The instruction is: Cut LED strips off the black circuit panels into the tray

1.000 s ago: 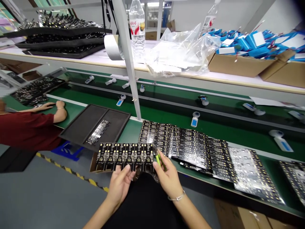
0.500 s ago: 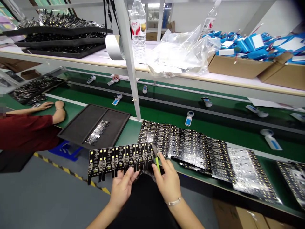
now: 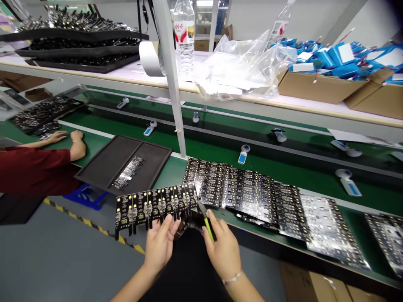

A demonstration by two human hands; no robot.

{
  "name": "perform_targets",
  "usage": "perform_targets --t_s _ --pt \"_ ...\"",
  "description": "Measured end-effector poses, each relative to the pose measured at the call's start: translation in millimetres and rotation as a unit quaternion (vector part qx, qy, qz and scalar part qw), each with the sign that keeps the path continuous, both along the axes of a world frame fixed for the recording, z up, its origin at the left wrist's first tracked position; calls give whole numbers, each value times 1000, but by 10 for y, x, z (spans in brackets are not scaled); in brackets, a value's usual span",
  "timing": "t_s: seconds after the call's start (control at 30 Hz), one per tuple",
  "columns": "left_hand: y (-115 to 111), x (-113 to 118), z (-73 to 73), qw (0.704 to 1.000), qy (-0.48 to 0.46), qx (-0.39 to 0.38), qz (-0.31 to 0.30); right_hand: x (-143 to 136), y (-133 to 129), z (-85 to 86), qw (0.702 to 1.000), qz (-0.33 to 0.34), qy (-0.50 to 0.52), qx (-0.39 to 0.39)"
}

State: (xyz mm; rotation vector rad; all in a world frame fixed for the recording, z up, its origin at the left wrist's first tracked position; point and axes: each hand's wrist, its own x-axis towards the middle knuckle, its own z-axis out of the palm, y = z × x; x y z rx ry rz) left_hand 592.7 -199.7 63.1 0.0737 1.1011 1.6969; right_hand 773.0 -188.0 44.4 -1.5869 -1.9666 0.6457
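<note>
viewing, largest first, the green conveyor [image 3: 214, 153], running lengthwise behind the work edge. counting next the overlapping rows of black boards [image 3: 252, 193], lying to the right, showing no clear change. adding the dark tray [image 3: 107, 161], sitting left of those rows and holding one short run of small boards [image 3: 129, 174], likewise showing no change over the last second.

holding the black panel [image 3: 155, 205] above the lap, in front of the near edge of the tray; tilting it left end lowest, having swung it from a more level pose. pinching its lower edge between thumb and fingers of the left hand [image 3: 160, 243]. curling the right hand [image 3: 223, 243] around the green-handled tool [image 3: 206, 220], aiming its tip at the panel's right end.

having brought that tip down from the top right corner to lower on the same edge; leaving contact hard to judge at this size; suggesting a shift to another spot on that end.
</note>
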Motion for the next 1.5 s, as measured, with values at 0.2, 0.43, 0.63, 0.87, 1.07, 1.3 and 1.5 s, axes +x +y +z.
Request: perform_targets --t_s 0.2,0.43,0.63,0.87,1.07,1.3,1.5 --pt "122 -354 -137 994 93 4 57 143 66 -112 976 23 -217 -20" --pt "219 -1594 -759 919 385 -75 43 592 -4 -628 931 42 -277 -236" --pt "765 -2536 -1127 779 598 -169 -87 721 -162 -829 913 42 -300 -272" --pt "2076 -3425 -879 685 670 -220 -183 550 -243 -976 904 50 -310 -291" --pt "2298 -2789 -1109 639 713 -179 -228 631 -416 -1004 899 17 -254 -357" --pt "2229 -677 -1672 641 681 -159 -318 709 -425 -1022 904 -3 -266 -334" --pt "2355 -110 -1570 691 633 -217 -273 807 -367 -946 907 14 -280 -313"
